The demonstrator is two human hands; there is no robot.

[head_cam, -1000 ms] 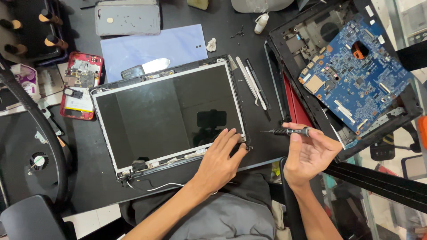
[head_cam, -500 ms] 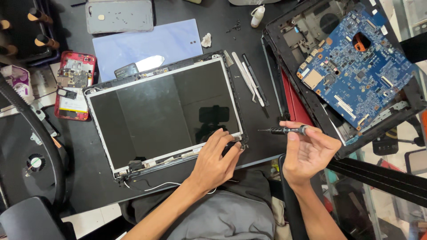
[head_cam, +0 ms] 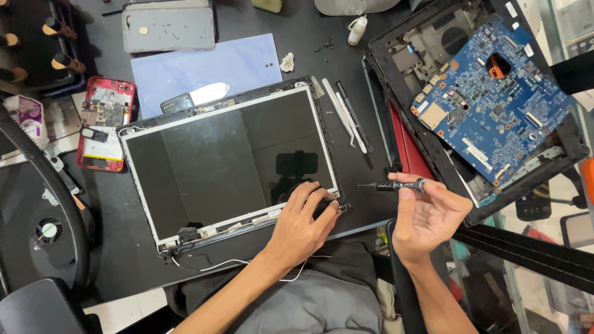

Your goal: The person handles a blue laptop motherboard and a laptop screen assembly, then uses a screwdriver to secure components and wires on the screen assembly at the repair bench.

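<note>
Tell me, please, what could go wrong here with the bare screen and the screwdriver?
The screwdriver tip points toward the screen; a slip of the right hand could scratch the panel. The left hand presses at the screen's corner, which might crack the glass. Loose screws near the bottle could roll away.

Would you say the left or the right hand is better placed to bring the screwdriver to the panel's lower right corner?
Probably the right hand: it already holds the screwdriver, tip pointing toward that corner. The left hand rests on the display panel at the corner, steadying it.
</note>
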